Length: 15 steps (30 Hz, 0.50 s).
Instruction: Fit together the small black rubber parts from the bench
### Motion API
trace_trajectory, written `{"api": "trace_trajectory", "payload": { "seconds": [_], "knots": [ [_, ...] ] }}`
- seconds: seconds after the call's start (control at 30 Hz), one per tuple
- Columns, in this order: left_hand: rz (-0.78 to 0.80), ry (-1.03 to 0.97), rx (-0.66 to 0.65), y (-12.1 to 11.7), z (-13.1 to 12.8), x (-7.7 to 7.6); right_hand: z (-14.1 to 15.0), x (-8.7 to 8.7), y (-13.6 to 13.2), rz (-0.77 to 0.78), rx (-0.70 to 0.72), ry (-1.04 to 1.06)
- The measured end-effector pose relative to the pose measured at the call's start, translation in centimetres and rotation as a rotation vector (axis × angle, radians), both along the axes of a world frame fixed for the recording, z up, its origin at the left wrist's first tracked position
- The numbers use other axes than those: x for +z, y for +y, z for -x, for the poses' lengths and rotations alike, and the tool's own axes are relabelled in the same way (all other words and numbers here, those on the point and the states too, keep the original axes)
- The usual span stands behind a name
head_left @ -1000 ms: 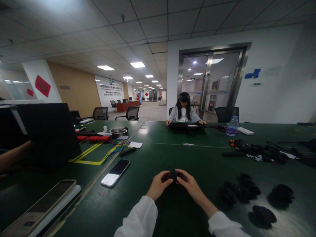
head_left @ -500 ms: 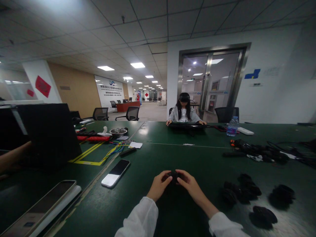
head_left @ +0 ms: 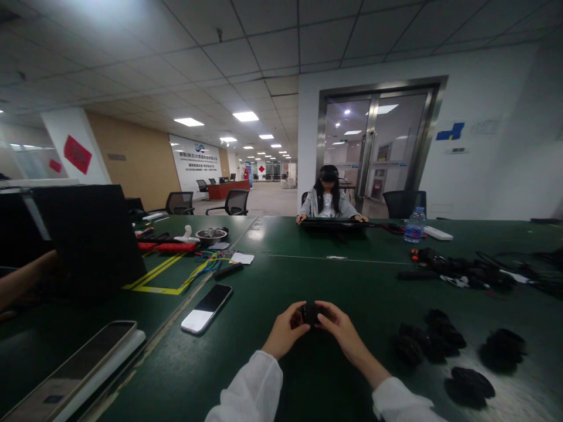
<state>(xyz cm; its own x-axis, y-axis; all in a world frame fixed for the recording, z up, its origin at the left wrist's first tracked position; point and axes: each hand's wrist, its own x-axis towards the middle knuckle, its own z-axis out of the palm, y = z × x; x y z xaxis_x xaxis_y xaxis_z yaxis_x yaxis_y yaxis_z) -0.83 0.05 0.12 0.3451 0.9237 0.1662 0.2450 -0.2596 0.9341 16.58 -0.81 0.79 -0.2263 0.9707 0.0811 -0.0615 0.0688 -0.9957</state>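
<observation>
Between my two hands, just over the green table [head_left: 246, 363], is a small black object [head_left: 311, 314]; its exact kind is too dark to make out. My left hand [head_left: 285, 331] grips its left side, thumb below and fingers above. On the other side my right hand [head_left: 341, 328] closes on it with thumb and fingertips. Several similar black pieces lie to the right of my hands, among them a rounded one [head_left: 470, 387] and another [head_left: 502, 350]. A phone [head_left: 206, 309] rests on the table to the left.
A larger phone [head_left: 83, 369] lies at the near left. Past it stand a black box-like panel [head_left: 88, 234] and another person's arm [head_left: 26, 281]. Wires [head_left: 204, 266], a metal bowl [head_left: 211, 235], a water bottle [head_left: 414, 225] and black cables [head_left: 466, 269] lie farther off. A person [head_left: 328, 199] sits opposite.
The small black object has turned in my fingers and shows more of its face. My left thumb has shifted down a little; both hands stay in nearly the same place.
</observation>
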Motion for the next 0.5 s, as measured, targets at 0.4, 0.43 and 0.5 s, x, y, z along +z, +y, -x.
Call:
{"api": "trace_trajectory", "payload": {
  "seconds": [0.4,0.43,0.5],
  "knots": [
    [-0.001,-0.021,0.010,0.0,0.0,-0.1,0.1,0.3,-0.2,0.014,-0.023,0.019],
    [-0.007,-0.023,0.013,0.1,0.0,-0.3,0.2,0.4,-0.1,0.016,-0.026,0.031],
    [-0.013,-0.023,0.016,0.3,-0.1,-0.7,0.3,0.3,-0.1,0.007,-0.024,0.055]
  ]
}}
